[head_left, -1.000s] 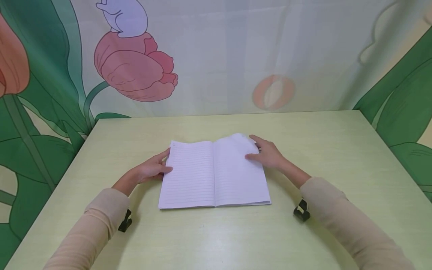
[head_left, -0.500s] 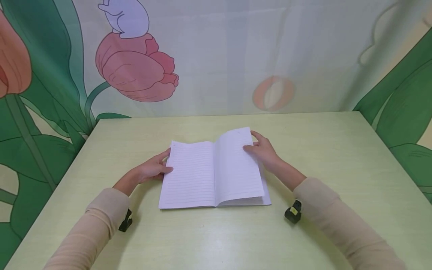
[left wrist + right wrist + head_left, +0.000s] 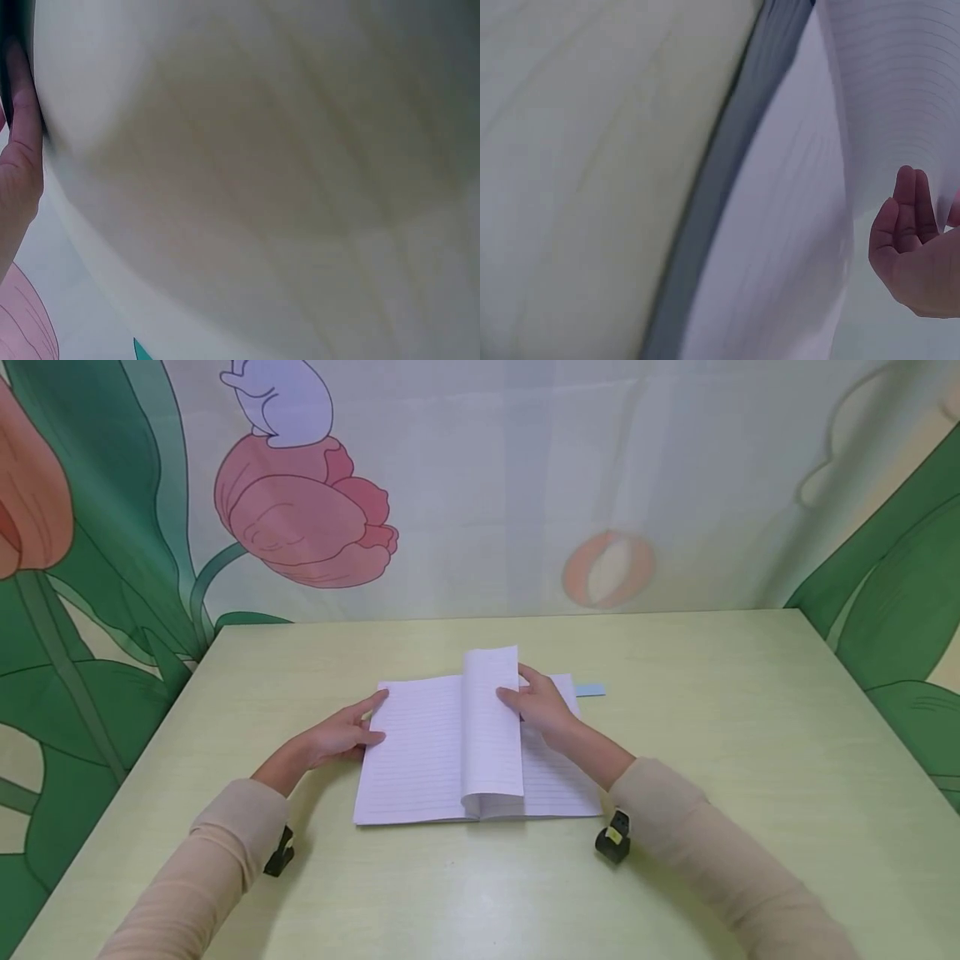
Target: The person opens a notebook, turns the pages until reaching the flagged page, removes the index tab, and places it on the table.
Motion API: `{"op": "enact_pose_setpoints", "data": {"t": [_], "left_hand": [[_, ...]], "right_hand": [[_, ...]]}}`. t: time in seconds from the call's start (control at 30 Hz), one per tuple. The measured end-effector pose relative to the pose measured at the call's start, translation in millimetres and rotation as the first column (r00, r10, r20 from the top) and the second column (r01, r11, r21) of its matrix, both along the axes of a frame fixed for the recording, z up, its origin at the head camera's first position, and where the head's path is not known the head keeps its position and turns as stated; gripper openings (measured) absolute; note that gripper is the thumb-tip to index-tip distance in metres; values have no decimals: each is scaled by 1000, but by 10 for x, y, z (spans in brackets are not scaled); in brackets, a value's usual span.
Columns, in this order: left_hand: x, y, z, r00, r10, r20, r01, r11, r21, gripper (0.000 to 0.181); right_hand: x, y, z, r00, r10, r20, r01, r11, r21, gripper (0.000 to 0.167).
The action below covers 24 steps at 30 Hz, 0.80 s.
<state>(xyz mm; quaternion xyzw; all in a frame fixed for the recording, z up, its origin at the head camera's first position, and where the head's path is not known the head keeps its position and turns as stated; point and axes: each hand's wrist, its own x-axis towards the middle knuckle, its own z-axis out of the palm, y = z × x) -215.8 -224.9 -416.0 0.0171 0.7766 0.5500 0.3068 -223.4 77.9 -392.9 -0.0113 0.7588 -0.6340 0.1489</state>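
In the head view, the left hand (image 3: 337,733) holds the left edge of the open notebook (image 3: 418,752), thumb over the page, and the right hand (image 3: 546,706) pinches one lined leaf (image 3: 491,735). The notebook lies on the table (image 3: 705,693), nearer to the far edge, well apart from the left and right edges. I judge the turning of this leaf about half done: it curls over the middle, but does not yet lie flat on the left side. Leaf and right hand hide part of the right page. A light blue strip (image 3: 590,690) sticks out beside the notebook's far right corner.

The left wrist view is mostly blurred table; the grip cannot be checked there.

In the right wrist view, the fingers meet the leaf, apart from the grey cover (image 3: 709,210).
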Motion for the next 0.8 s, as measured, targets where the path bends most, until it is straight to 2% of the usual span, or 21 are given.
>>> {"op": "enact_pose_setpoints", "data": {"t": [0.2, 0.37, 0.53, 0.73, 0.8], "left_hand": [[4, -1, 5, 1000, 7, 4, -7, 1000, -5, 76], [7, -21, -3, 1000, -1, 0, 1, 1000, 3, 71], [-1, -21, 5, 1000, 2, 8, -2, 1000, -2, 57], [-25, 7, 6, 998, 44, 49, -46, 998, 39, 69], [-23, 2, 0, 998, 39, 52, -41, 998, 50, 65]], "right_hand": [[38, -201, 4, 999, 5, 46, -3, 999, -33, 55], [72, -358, -8, 998, 28, 50, -25, 997, -78, 51], [118, -499, -70, 992, 118, 40, -112, 985, -130, 43], [195, -588, -131, 969, 246, -17, -246, 967, -66, 47], [211, -589, -143, 960, 278, -37, -279, 959, -43, 46]]}}
